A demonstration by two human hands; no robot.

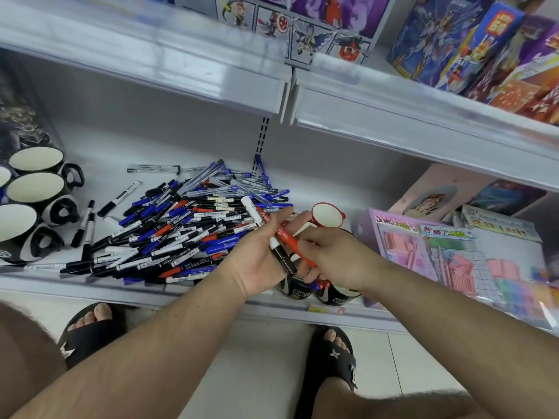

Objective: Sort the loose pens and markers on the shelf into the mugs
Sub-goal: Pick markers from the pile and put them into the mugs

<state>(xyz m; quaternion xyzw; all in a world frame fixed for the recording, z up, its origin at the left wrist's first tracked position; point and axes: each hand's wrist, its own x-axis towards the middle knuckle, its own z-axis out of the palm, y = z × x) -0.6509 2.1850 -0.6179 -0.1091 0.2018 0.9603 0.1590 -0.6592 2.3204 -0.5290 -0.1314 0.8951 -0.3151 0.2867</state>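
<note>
Far to the left of your fingers, the black mugs (36, 189) stand on the shelf (211, 291) with their mouths up and nothing visible inside them. The loose pile of pens and markers (181, 225) lies between them and your left hand (260, 261). The heap reaches the front lip of the shelf, so a careless sweep of your forearm could, I think, roll some onto the floor.

Your left hand lies palm up, its fingers curled round a small bundle. In that bundle, a white-and-black marker (266, 234) runs across the palm and sticks out past your fingertips. Your right hand (335, 258) pinches the red marker (290, 240), which crosses the other one. While you draw it free, the bundle may loosen and a marker could slip down. The hands hover over two dark mugs (317, 293) just under your right fingers, so a dropped marker may land in the wrong one.

Beyond your right fingers, a red-rimmed mug (328, 214) tilts toward you. A knock from your knuckles might tip it.

Print on the markers is too small to read. The lettering on the dark mugs, and the Chinese headings on the pink craft kit (429, 246) to the right, are not legible either.
</note>
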